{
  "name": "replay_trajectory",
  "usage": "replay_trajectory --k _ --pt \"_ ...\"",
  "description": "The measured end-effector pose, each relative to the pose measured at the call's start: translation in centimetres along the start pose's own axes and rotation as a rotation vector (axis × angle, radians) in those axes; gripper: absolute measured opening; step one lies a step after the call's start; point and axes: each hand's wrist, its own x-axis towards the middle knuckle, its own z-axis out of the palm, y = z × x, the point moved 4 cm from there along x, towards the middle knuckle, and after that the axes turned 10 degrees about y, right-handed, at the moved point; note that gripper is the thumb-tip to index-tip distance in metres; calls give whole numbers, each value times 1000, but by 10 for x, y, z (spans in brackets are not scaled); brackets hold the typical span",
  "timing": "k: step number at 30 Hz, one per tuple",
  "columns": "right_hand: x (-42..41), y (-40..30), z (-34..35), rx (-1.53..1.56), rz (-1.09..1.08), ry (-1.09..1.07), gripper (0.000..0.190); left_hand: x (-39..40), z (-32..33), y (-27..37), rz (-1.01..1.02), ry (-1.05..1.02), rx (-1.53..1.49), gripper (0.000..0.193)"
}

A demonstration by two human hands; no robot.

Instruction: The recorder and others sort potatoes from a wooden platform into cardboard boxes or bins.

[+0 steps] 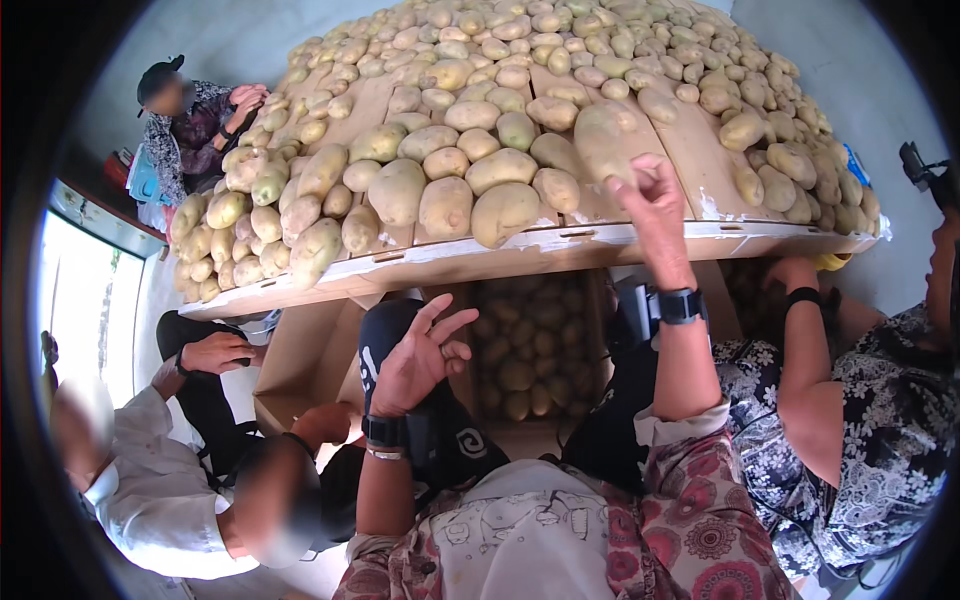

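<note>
My left hand [424, 360] is raised below the near edge of the potato-covered table, its fingers spread and nothing in them. Over the table's front edge, my right hand [651, 199] has its fingers curled beside a large, blurred potato [602, 142]. The thumb overlaps the potato's lower end; whether the hand grips it cannot be told. Several big potatoes [505, 215] lie along the white-smeared edge of the cardboard-covered table [577, 234]. Beneath the edge, between my knees, a box holds more potatoes [525, 352] in shadow.
A co-worker in white [157, 480] sits at left by an open cardboard box [289, 356]. At right, a co-worker in a floral top [885, 420] reaches under the table. Another person [195, 135] is at the far left side. Potatoes are heaped [465, 22] farther back.
</note>
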Motion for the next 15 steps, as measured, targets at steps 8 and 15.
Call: replay_trajectory --k 8,15 --pt "17 5 -29 -650 -201 231 40 1 1 0 -28 -37 10 81" --pt "23 28 -24 -1040 -245 174 43 1 0 1 -41 -14 22 85"
